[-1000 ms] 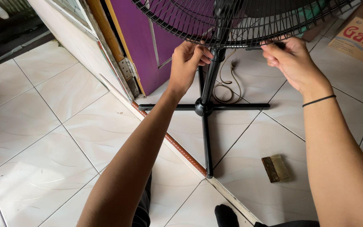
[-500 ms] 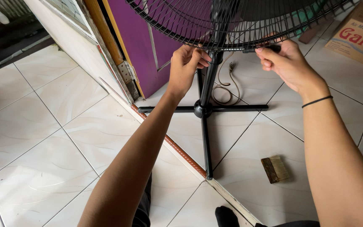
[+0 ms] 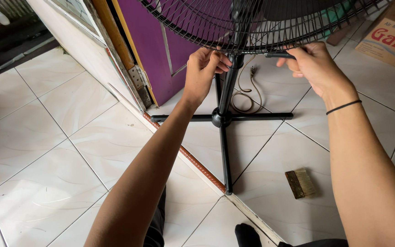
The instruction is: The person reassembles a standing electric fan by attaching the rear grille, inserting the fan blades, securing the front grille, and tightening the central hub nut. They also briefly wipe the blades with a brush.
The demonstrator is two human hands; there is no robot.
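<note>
The left hand (image 3: 203, 68) pinches the black fan guard's (image 3: 197, 27) lower rim beside the pole (image 3: 228, 87), while the right hand (image 3: 314, 66) clenches a thin black tool (image 3: 277, 55) against it.

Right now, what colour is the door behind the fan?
Purple; the door shows best in the head view, behind the black fan.
</note>
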